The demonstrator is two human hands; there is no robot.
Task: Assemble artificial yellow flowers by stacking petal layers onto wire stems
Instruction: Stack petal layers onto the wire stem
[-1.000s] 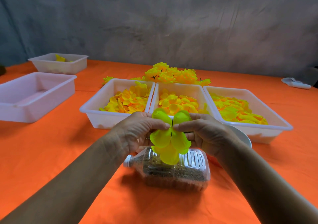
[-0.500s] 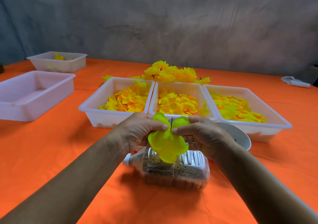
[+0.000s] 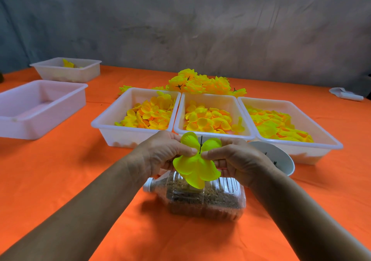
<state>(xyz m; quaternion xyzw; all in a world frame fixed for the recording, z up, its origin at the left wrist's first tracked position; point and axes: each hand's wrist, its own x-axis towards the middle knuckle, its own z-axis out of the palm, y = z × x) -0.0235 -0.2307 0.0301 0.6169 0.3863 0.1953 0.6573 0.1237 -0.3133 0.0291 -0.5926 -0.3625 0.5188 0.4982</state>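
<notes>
Yellow petal layer (image 3: 197,167) | pinched by left hand (image 3: 166,154) | right hand (image 3: 239,160)

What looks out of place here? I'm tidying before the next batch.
The plastic bottle lies on its side under the hands, and a few loose flowers sit on the tablecloth behind the left tray.

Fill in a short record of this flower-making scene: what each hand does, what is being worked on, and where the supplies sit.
left hand: pinches petal layer
right hand: pinches petal layer
petal layer: yellow-green, threaded on wire stem
bottle: lying on its side below the hands
petal trays: three side by side behind the hands
finished flowers: heaped behind the trays
</notes>
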